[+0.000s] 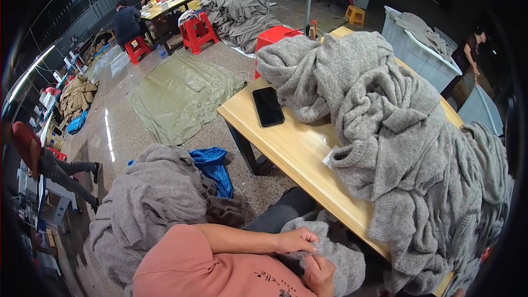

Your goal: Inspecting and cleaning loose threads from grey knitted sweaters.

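A grey knitted garment (344,256) lies bunched across my lap. Over it, my left hand (297,240) is closed in a pinch, with a bit of the grey knit at its fingertips. Just below and to the right, my right hand (320,275) is also closed, its fingertips pressed together close to the left ones. What the right fingers pinch is too small to make out. On the wooden table (308,159) to my right, a large heap of grey knitted garments (385,115) hangs over the edge. A black phone (268,106) lies near the table's left corner.
Left of me sits another pile of grey knits (148,192) beside a blue sheet (214,170). An olive tarp (181,96) covers floor ahead. Beyond stand red stools (198,33), a far garment pile (239,14) and a pale bin (421,49). Several people are around the room.
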`<state>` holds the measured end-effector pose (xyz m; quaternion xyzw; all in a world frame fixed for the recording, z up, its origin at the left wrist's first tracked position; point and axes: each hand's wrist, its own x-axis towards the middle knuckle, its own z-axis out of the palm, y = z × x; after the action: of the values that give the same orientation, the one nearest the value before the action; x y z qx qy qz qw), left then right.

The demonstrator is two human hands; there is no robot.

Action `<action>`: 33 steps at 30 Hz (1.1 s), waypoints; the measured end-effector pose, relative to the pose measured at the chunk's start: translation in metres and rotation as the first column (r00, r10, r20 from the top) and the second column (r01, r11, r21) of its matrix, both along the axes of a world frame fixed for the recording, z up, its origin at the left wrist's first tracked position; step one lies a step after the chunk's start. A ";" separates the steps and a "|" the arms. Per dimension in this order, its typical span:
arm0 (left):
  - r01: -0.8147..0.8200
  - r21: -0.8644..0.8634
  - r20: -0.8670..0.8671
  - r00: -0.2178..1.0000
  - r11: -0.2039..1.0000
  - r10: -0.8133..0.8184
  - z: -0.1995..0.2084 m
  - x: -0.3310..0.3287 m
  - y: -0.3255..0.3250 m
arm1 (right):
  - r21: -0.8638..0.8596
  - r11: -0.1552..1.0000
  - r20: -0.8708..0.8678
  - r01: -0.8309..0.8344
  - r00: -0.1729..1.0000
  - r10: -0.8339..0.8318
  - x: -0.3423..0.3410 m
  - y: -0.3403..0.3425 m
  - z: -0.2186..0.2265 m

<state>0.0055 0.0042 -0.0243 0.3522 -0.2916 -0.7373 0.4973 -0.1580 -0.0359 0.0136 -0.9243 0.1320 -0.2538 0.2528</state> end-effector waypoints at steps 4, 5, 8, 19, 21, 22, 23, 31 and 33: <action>0.010 -0.040 0.108 0.994 0.999 -0.006 -0.001 -0.001 -0.001 | -0.074 0.989 0.183 0.130 0.976 -0.115 0.001 0.004 -0.003; 0.035 -0.046 0.114 0.993 0.998 -0.029 0.000 -0.001 -0.001 | -0.088 0.984 0.241 0.157 0.961 -0.132 0.002 0.005 -0.003; 0.063 -0.074 0.117 0.992 0.995 -0.054 0.001 0.000 -0.002 | -0.119 0.965 0.300 0.234 0.935 -0.190 0.004 0.005 -0.006; -0.084 -0.090 0.276 0.955 0.992 0.105 0.001 0.001 0.001 | -0.115 0.946 0.236 0.304 0.933 -0.271 0.005 0.000 -0.031; -0.110 -0.135 0.275 0.951 0.985 0.144 0.002 0.001 0.001 | -0.126 0.943 0.307 0.309 0.916 -0.259 0.007 -0.001 -0.032; -0.119 -0.192 0.290 0.941 0.974 0.172 0.003 0.002 0.000 | -0.126 0.943 0.306 0.308 0.916 -0.259 0.008 -0.002 -0.032; -0.129 -0.279 0.312 0.925 0.952 0.217 0.005 0.002 0.000 | -0.120 0.945 0.294 0.304 0.920 -0.259 0.009 -0.003 -0.030; -0.112 -0.312 0.409 0.881 0.943 0.240 0.009 0.008 0.001 | 0.186 0.971 0.245 0.153 0.949 -0.197 0.012 -0.015 -0.020; -0.092 -0.291 0.449 0.866 0.952 0.221 0.008 0.009 0.003 | 0.372 0.914 0.165 0.164 0.957 -0.239 0.010 -0.015 -0.022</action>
<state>0.0142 0.0071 -0.0164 0.4768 -0.4690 -0.5402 0.5108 -0.1475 -0.0512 -0.0086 -0.8135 0.2437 -0.3452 0.3995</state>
